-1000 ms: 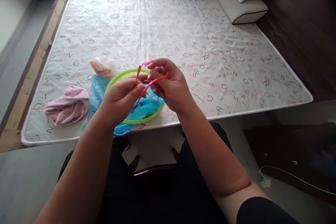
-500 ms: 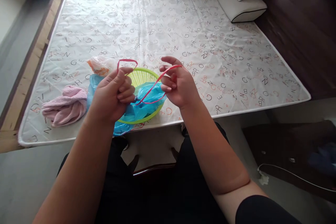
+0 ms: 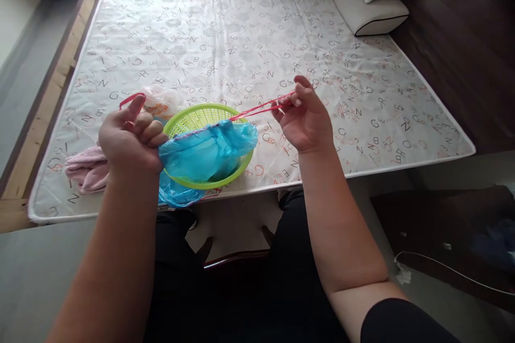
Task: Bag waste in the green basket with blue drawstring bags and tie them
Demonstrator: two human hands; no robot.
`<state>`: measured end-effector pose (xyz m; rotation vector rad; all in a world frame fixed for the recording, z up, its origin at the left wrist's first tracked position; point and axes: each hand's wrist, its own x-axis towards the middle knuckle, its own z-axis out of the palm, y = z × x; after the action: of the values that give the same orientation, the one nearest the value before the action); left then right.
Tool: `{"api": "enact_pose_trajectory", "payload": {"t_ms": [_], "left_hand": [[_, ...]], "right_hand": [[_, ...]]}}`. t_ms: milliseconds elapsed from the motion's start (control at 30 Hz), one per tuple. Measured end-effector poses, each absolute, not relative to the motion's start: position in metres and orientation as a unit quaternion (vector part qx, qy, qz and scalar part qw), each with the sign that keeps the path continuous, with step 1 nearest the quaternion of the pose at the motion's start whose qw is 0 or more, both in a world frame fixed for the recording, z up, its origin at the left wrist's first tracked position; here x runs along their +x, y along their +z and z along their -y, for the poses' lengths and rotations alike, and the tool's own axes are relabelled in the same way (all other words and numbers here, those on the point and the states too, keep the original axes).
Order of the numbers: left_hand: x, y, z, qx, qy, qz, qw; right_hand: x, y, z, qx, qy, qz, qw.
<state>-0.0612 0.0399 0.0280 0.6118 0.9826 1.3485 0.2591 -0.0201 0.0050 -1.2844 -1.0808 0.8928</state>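
Drawn wider apart, the left hand [image 3: 131, 136] and right hand [image 3: 308, 118], fingers curled on the red drawstring [image 3: 247, 113], now stretch the blue plastic bag [image 3: 205, 153] over the lime-green basket [image 3: 219, 185], apparently cinching the bag's mouth.

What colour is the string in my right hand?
The string is pinkish red; see head view.

The left hand [image 3: 132, 136] is closed around a red string [image 3: 261, 110], and a loop of it stands above the fingers. The right hand [image 3: 308, 115] holds the other end, pulled straight. Between both hands, the blue plastic bag [image 3: 205, 153] covers part of the green basket [image 3: 219, 184]. The basket is on the mattress [image 3: 193, 53]. A pink towel [image 3: 86, 169] lies near the left hand, partly hidden.
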Motion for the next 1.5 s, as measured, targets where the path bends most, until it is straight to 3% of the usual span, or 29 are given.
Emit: {"api": "enact_pose_trajectory", "payload": {"t_ms": [167, 433, 633, 800, 1033, 1267, 1500], "left_hand": [[-0.062, 0.035, -0.033, 0.258, 0.624, -0.444, 0.589], [-0.058, 0.033, -0.040, 0.153, 0.669, -0.410, 0.601], [-0.055, 0.028, -0.042, 0.104, 0.685, -0.399, 0.601], [-0.051, 0.021, -0.043, 0.081, 0.685, -0.404, 0.601], [-0.043, -0.005, -0.037, 0.366, 0.580, -0.466, 0.558], [-0.012, 0.015, -0.001, 0.579, 0.433, -0.466, 0.510], [-0.002, 0.020, 0.016, 0.651, 0.359, -0.491, 0.455]], "right_hand": [[0.255, -0.009, 0.017, -0.595, 0.359, 0.468, 0.546], [0.256, -0.004, 0.023, -0.503, 0.575, 0.361, 0.534], [0.244, 0.005, 0.032, -0.364, 0.573, 0.393, 0.620], [0.229, -0.009, 0.019, -0.367, 0.530, 0.377, 0.665], [0.220, -0.004, 0.011, -0.403, 0.545, 0.359, 0.642], [0.184, 0.015, 0.026, -0.390, 0.611, 0.399, 0.562], [0.164, 0.011, 0.029, -0.379, 0.562, 0.468, 0.567]]}}
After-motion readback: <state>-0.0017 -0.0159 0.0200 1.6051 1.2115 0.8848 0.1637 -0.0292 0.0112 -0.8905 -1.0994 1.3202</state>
